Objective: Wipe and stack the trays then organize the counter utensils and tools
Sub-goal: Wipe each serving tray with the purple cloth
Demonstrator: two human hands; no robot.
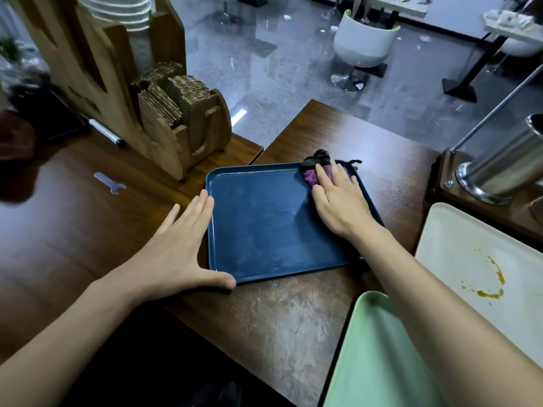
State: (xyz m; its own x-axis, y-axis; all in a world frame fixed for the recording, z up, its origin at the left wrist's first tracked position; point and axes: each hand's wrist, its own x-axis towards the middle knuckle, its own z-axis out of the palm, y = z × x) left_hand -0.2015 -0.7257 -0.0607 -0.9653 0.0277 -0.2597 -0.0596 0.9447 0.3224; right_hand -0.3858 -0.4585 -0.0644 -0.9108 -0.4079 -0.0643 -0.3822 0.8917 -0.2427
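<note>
A dark blue tray lies flat on the brown counter. My left hand rests against the tray's left rim with straight fingers, its thumb along the near edge. My right hand presses flat on a purple and black cloth at the tray's far right corner. A cream tray with an orange-brown stain lies to the right. A pale green tray sits at the near right, partly under my right forearm.
A wooden holder with cardboard sleeves stands at the back left, a marker pen and a small metal wrench beside it. A steel cylinder machine stands at the right. Beyond the counter edge are floor and chairs.
</note>
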